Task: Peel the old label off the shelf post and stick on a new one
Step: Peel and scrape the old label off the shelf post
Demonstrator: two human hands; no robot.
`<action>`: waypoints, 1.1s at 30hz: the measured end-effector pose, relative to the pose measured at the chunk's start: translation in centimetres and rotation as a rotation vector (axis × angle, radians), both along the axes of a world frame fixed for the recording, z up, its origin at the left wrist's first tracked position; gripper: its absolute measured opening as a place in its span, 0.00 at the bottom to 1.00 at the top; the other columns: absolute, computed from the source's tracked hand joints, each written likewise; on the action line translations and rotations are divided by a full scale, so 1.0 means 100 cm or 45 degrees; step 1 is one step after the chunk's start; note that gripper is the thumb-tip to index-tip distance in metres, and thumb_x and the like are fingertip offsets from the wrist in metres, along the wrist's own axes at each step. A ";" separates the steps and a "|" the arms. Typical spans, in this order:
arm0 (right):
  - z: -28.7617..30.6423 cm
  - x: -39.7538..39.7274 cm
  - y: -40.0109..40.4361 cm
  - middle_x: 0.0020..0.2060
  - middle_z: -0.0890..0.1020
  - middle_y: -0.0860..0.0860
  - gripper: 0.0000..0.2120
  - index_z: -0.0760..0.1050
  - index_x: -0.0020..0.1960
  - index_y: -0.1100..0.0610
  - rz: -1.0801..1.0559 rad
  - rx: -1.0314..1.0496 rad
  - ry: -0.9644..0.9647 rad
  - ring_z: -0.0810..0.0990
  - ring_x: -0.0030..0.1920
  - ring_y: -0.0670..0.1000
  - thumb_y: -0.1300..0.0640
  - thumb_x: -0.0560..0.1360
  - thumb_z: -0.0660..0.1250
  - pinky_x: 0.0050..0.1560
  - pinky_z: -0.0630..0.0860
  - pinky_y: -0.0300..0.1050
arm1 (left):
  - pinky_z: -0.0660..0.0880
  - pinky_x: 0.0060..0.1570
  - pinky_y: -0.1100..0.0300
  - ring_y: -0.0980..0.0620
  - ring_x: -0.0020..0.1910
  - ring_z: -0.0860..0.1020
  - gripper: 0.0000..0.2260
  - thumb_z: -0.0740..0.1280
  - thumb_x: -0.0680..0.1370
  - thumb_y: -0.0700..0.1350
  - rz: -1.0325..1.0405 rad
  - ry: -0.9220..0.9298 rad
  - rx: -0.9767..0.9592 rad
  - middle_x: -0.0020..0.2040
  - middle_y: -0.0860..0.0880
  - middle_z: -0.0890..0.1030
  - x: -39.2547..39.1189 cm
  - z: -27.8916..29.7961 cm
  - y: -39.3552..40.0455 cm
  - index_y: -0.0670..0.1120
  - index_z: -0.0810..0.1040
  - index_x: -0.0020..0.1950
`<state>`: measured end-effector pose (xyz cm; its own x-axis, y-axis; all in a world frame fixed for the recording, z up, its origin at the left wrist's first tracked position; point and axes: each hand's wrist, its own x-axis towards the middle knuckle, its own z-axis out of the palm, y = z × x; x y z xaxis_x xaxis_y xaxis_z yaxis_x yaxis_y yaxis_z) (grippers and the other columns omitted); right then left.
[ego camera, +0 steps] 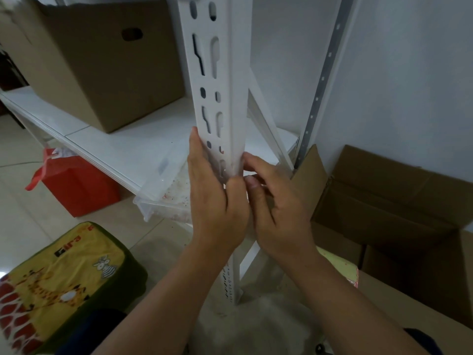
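Your left hand [215,198] lies flat along the front face of the white shelf post [217,98], fingers straight and pressed against the slotted metal, fingertips pointing up. Your right hand [276,201] sits just beside it on the post's right edge, fingers curled in with thumb and forefinger meeting at the corner as if pinching something thin there. Between your two hands a small clear or whitish label [231,169] seems to cling to the post, but it is too blurred to tell whether your fingers actually hold it.

Below your left wrist lies a yellow cushion [64,283] with a giraffe print. Left of your left hand, a clear plastic tray [163,201] pokes out under the white shelf [115,139], and a red bag [76,185] stands further left. Right of your right hand sits an open cardboard box [389,201]. Beyond your fingertips, another cardboard box [102,60] rests on the shelf.
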<state>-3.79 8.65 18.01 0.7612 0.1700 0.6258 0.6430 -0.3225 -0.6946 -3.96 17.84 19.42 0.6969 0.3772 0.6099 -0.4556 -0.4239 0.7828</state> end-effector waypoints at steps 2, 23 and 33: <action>-0.003 0.000 0.003 0.59 0.80 0.52 0.15 0.72 0.66 0.60 -0.066 -0.009 -0.104 0.79 0.58 0.45 0.59 0.81 0.59 0.55 0.78 0.40 | 0.74 0.60 0.49 0.51 0.65 0.70 0.31 0.59 0.75 0.38 -0.010 -0.014 0.009 0.72 0.43 0.67 -0.001 0.001 0.000 0.37 0.54 0.77; -0.014 0.003 -0.008 0.45 0.81 0.39 0.11 0.75 0.60 0.53 -0.071 0.120 0.195 0.81 0.46 0.41 0.57 0.80 0.59 0.46 0.80 0.43 | 0.69 0.66 0.63 0.50 0.70 0.64 0.38 0.65 0.74 0.40 0.264 -0.125 0.244 0.72 0.37 0.61 0.009 0.011 -0.007 0.42 0.45 0.78; -0.017 0.001 -0.014 0.39 0.82 0.46 0.10 0.74 0.54 0.42 -0.107 0.112 0.340 0.81 0.40 0.49 0.50 0.78 0.56 0.42 0.79 0.57 | 0.63 0.74 0.49 0.40 0.74 0.62 0.38 0.64 0.73 0.35 0.364 -0.132 0.275 0.75 0.33 0.57 0.022 0.009 -0.019 0.35 0.46 0.77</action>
